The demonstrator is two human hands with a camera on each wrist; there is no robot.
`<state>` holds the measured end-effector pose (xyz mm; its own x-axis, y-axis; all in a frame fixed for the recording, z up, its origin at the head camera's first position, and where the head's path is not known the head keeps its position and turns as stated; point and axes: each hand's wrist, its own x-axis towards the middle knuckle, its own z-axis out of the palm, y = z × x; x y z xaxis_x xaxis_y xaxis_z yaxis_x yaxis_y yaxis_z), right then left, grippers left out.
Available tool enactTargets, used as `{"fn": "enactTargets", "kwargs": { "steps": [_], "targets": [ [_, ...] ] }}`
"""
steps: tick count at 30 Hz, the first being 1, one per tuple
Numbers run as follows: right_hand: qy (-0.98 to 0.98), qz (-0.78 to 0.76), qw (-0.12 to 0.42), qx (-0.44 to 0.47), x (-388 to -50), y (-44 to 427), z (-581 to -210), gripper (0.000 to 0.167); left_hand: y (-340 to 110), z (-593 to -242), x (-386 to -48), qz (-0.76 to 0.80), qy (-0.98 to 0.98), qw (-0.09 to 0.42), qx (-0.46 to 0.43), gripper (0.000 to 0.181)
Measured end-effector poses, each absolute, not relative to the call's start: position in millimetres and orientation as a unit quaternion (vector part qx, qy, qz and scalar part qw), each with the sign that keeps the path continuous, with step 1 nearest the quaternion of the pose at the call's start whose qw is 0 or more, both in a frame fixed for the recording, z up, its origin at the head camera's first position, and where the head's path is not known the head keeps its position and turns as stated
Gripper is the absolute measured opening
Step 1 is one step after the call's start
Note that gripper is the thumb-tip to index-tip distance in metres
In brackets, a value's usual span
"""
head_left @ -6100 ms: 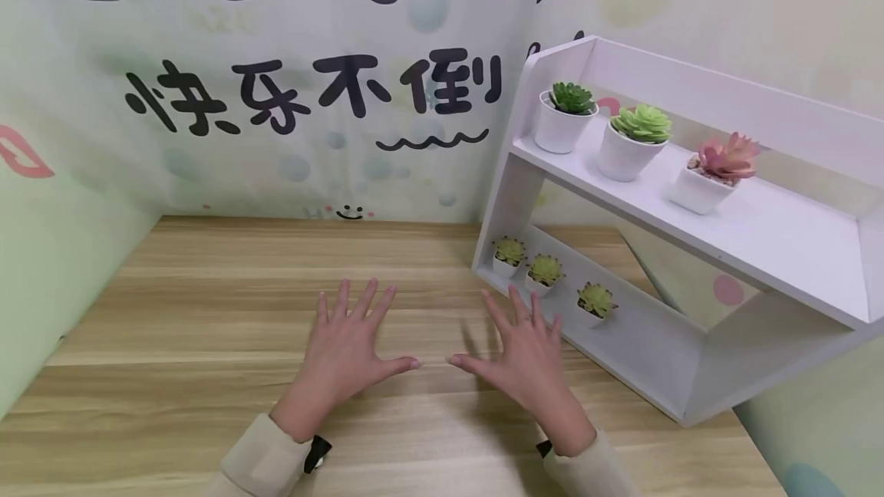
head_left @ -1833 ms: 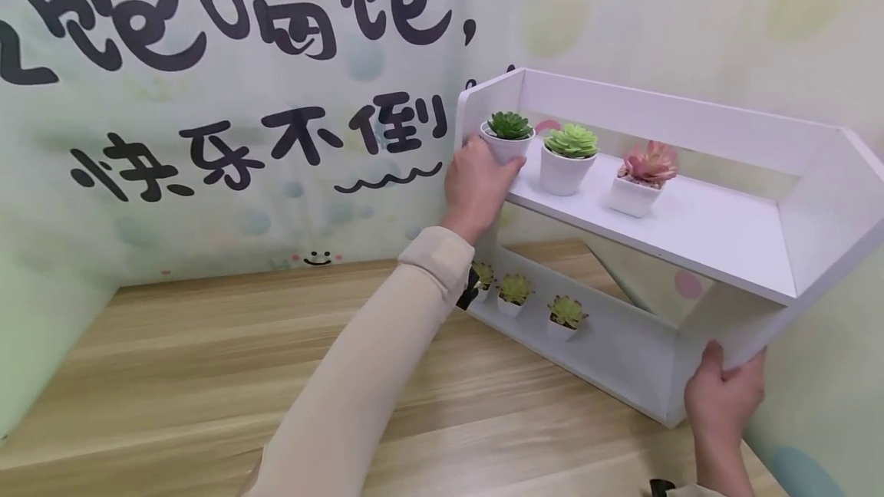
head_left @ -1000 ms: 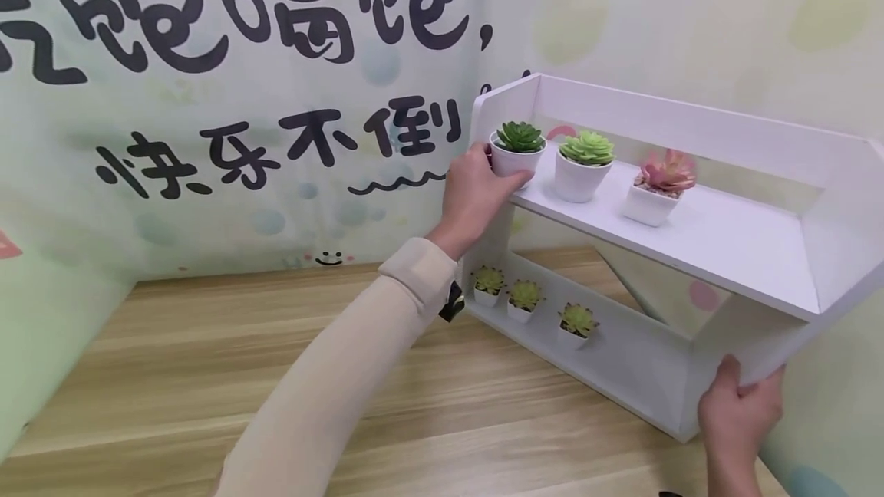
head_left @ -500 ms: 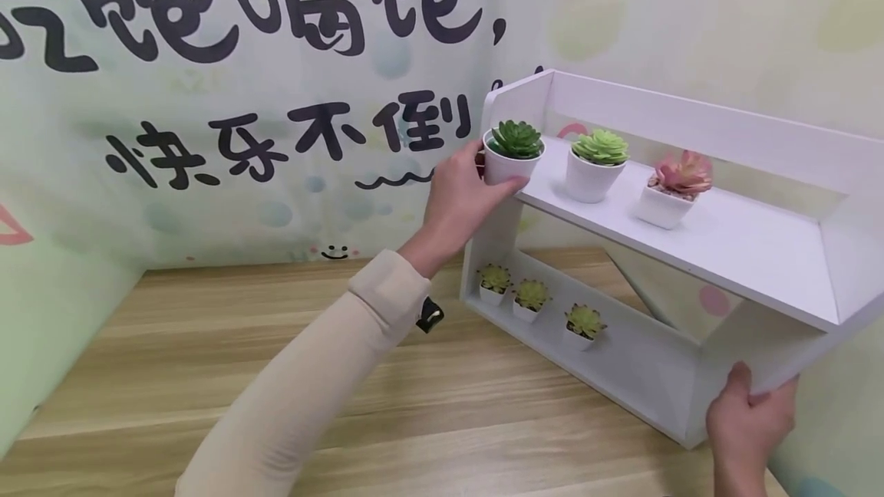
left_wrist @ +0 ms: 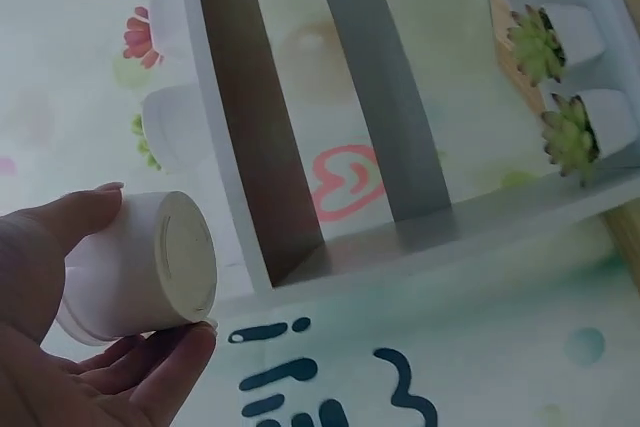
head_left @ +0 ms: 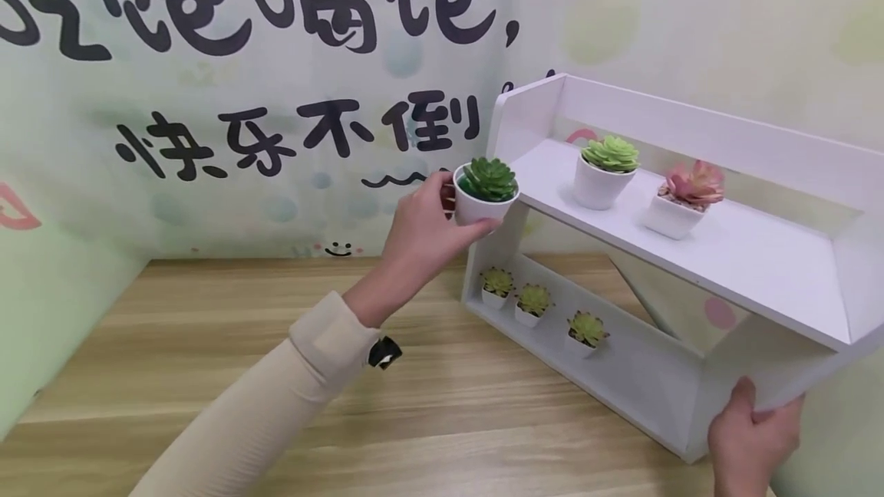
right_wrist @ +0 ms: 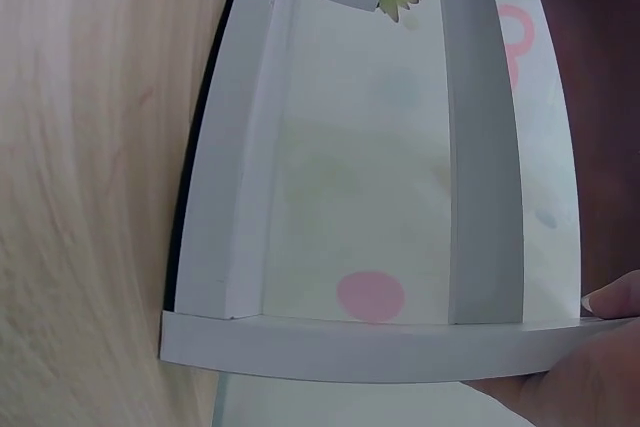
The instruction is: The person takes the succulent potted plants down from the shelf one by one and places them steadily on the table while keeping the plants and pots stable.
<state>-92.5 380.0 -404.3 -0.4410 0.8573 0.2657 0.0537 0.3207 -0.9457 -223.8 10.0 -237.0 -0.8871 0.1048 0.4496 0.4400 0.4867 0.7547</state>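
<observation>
My left hand (head_left: 417,240) holds a potted succulent (head_left: 487,192), dark green in a round white pot. It is raised off the white two-tier shelf (head_left: 753,267), just in front of its upper left end. In the left wrist view the white pot (left_wrist: 130,262) is tilted, its base showing, with thumb and fingers around it. My right hand (head_left: 753,436) grips the shelf's right side panel low down, thumb on the inner side; in the right wrist view the hand (right_wrist: 590,377) holds that panel's edge. On the upper tier stand a light green succulent (head_left: 605,175) and a pink one (head_left: 684,202).
Several small succulents stand on the lower tier, among them a left one (head_left: 496,290), a middle one (head_left: 532,307) and a right one (head_left: 585,334). The shelf stands angled on a wooden table (head_left: 228,359), against the wall covering (head_left: 276,205) with dark lettering.
Both hands were spread over the table at first. The left hand then took the dark green succulent and has moved it left and down, off the upper tier. The right hand keeps its grip on the shelf.
</observation>
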Motion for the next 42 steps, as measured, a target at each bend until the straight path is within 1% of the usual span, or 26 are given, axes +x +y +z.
{"fn": "enactTargets", "kwargs": {
  "steps": [4, 9, 11, 20, 29, 39, 42],
  "targets": [
    [-0.693, 0.481, 0.419, -0.336, -87.4, 383.6, -406.3, 0.042, -3.7, -253.5, -219.1, -0.477, -0.848, 0.169, -0.155, 0.075],
    [-0.682, 0.491, 0.431, -0.330, -84.8, 386.5, -404.9, 0.046, -24.5, -274.3, -218.6, -0.475, -0.845, 0.189, -0.155, 0.071],
    [-0.678, 0.492, 0.435, -0.330, -84.1, 386.4, -404.4, 0.045, -33.4, -282.5, -217.4, -0.474, -0.847, 0.188, -0.146, 0.069],
    [-0.669, 0.511, 0.435, -0.319, -82.9, 386.0, -404.2, 0.046, -66.9, -319.3, -208.3, -0.487, -0.862, 0.126, -0.068, 0.077],
    [-0.684, 0.504, 0.429, -0.305, -90.5, 384.1, -400.7, 0.047, -99.0, -366.3, -212.9, -0.490, -0.863, 0.120, -0.031, 0.073],
    [-0.685, 0.516, 0.414, -0.306, -91.2, 380.6, -397.9, 0.047, -125.5, -403.8, -201.0, -0.492, -0.865, 0.096, 0.011, 0.075],
    [-0.693, 0.512, 0.408, -0.303, -91.6, 378.2, -399.3, 0.047, -131.5, -413.8, -198.3, -0.489, -0.867, 0.090, 0.014, 0.079]
  ]
}}
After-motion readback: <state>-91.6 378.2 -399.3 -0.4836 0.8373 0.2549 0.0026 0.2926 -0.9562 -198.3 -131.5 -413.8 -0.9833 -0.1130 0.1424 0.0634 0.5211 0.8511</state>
